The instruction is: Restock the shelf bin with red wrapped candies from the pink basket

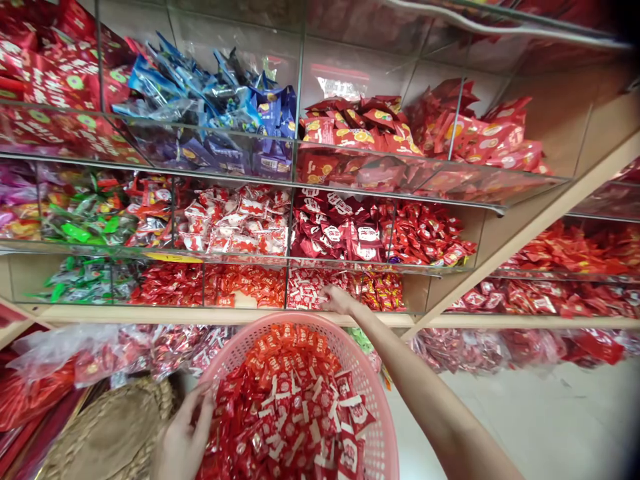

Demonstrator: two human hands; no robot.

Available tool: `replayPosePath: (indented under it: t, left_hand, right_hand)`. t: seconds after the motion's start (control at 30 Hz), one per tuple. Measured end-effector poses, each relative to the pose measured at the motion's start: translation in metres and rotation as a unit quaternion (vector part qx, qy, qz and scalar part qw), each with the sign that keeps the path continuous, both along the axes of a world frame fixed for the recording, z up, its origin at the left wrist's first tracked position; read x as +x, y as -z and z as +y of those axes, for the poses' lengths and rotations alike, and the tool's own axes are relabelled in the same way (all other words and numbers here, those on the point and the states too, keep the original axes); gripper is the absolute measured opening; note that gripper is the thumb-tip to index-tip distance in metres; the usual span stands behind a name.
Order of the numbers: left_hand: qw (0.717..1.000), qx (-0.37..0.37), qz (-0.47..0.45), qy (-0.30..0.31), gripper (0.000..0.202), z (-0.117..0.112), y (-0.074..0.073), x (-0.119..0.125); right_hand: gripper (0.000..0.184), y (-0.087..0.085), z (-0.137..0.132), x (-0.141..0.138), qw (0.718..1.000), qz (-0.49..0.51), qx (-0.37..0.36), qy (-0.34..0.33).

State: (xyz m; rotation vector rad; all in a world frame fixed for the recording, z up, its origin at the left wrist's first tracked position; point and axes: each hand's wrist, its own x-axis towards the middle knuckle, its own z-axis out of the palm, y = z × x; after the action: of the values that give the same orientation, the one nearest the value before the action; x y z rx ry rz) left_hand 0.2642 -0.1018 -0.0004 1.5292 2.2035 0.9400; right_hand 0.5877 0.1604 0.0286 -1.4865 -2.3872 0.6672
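Here, our right hand (pixel 339 300), fingers together, touches red-wrapped sweets (pixel 305 290) in a clear shelf bin (pixel 245 301), directly above the pink plastic basket (pixel 383 433), where our left hand (pixel 183 433) spreads its fingers.

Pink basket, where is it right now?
In the head view, the pink plastic basket sits at bottom centre, just below the wooden shelf ledge, with a woven straw bag to its left.

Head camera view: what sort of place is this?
Probably a sweet shop selling loose wrapped candy: tiered glass bins hold sorted foil-wrapped sweets, and a pink plastic basket is heaped with red-wrapped pieces by the left hand.
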Motion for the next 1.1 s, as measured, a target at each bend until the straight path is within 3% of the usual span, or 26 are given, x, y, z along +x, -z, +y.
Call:
replayPosePath:
  t: [0.33,0.6,0.77,0.83,0.93,1.1]
  left_hand:
    - [1.000,0.000,0.007,0.009,0.034,-0.004,0.006,-0.004]
    - [1.000,0.021,0.000,0.019,0.033,-0.003,0.009,-0.005]
    - [0.998,0.057,-0.006,0.032,0.033,0.000,0.004,0.004]
    - [0.996,0.068,-0.017,0.048,0.033,0.004,0.000,0.014]
    - [0.995,0.068,-0.034,0.070,0.035,0.012,-0.011,0.034]
    - [0.989,0.066,-0.030,0.130,0.030,0.011,-0.036,0.080]
  right_hand:
    - [0.015,0.000,-0.003,0.000,0.995,0.101,-0.016,0.020]
    - [0.024,0.012,0.002,0.001,0.987,0.158,-0.028,0.031]
    - [0.025,-0.002,-0.010,0.010,0.975,0.218,-0.016,0.044]
    - [0.028,-0.012,-0.021,0.016,0.957,0.285,-0.021,0.054]
    - [0.035,-0.029,-0.049,0.022,0.909,0.406,-0.036,0.091]
    - [0.037,-0.038,-0.138,0.008,0.839,0.507,-0.119,0.154]
